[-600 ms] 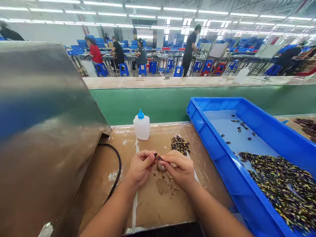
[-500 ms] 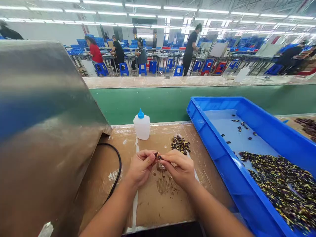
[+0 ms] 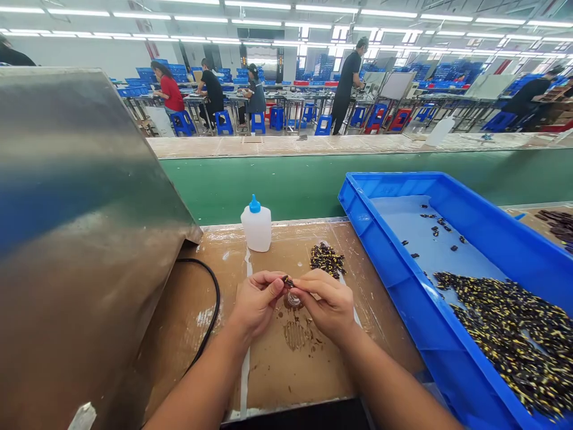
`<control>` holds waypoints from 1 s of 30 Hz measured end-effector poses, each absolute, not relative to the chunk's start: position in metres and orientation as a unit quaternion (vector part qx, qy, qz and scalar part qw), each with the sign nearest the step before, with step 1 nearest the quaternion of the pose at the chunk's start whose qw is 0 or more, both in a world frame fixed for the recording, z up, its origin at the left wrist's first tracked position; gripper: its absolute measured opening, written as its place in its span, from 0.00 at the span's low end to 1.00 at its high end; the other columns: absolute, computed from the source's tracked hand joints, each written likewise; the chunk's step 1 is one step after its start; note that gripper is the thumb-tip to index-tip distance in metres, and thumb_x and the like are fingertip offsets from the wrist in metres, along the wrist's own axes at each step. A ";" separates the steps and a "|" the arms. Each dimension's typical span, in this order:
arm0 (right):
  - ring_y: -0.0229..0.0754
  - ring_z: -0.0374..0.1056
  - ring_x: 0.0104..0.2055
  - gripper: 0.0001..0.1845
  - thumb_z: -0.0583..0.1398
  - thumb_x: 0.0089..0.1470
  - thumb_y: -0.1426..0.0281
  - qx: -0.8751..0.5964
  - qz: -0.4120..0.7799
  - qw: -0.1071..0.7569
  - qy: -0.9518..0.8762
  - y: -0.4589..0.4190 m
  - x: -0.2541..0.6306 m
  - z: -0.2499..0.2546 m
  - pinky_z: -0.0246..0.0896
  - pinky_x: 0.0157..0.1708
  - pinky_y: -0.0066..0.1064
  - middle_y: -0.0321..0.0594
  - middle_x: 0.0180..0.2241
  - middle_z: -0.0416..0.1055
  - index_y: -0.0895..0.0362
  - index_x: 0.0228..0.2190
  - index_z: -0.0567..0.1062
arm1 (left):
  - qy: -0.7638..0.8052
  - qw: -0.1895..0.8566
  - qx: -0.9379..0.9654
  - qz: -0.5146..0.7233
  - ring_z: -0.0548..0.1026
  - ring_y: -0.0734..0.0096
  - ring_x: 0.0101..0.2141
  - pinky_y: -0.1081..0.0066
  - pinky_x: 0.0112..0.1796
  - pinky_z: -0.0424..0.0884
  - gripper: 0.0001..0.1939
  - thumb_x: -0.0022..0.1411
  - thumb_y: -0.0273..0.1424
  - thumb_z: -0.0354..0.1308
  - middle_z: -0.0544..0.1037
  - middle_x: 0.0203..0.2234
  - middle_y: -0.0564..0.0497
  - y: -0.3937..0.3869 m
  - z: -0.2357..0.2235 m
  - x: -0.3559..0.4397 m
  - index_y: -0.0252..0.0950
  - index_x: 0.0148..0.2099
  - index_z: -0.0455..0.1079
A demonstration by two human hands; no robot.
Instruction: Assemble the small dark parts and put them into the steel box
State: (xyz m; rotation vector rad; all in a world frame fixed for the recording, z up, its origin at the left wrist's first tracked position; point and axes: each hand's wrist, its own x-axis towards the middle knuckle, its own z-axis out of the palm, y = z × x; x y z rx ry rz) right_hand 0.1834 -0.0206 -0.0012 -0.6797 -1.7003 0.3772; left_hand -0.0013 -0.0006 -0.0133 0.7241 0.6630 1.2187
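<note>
Hands [image 3: 256, 301] [image 3: 329, 301] hold a piece [image 3: 287, 280] near bottle [image 3: 256, 230] and pile [image 3: 326, 259].

The piece [image 3: 289, 282] between left hand [image 3: 257, 303] and right hand [image 3: 326, 300] is mostly covered by fingertips and too small to make out; the right hand partly hides a clear round thing [image 3: 294, 300] beneath. The blue tray [image 3: 394, 272] runs off the right and bottom edges, its many small parts [image 3: 514, 328] blending together. The left edge cuts the metal box [image 3: 80, 239], which hides one end of the cable [image 3: 217, 292]
</note>
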 end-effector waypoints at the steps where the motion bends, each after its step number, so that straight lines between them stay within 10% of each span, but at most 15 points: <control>1: 0.42 0.77 0.40 0.16 0.68 0.66 0.81 -0.292 0.163 0.594 -0.732 -0.021 0.183 -0.001 0.74 0.40 0.35 0.40 0.42 0.82 0.52 0.50 0.83 | 0.300 0.707 0.329 0.550 0.81 0.71 0.32 0.71 0.37 0.79 0.18 0.47 0.38 0.85 0.86 0.35 0.45 -0.001 -0.014 -0.001 0.34 0.33 0.83; 14: 0.43 0.77 0.41 0.16 0.68 0.66 0.82 -0.285 0.134 0.591 -0.743 -0.019 0.181 -0.001 0.74 0.41 0.37 0.42 0.42 0.82 0.52 0.51 0.82 | 0.344 0.649 0.379 0.563 0.84 0.69 0.37 0.73 0.42 0.80 0.18 0.44 0.42 0.86 0.87 0.36 0.44 0.001 -0.012 0.001 0.38 0.31 0.85; 30: 0.44 0.77 0.41 0.17 0.68 0.66 0.81 -0.308 0.081 0.595 -0.738 -0.019 0.184 -0.001 0.76 0.41 0.37 0.41 0.42 0.81 0.52 0.51 0.81 | 0.383 0.452 0.579 0.560 0.85 0.60 0.47 0.65 0.50 0.82 0.09 0.64 0.40 0.74 0.87 0.46 0.41 -0.004 -0.008 -0.004 0.42 0.43 0.88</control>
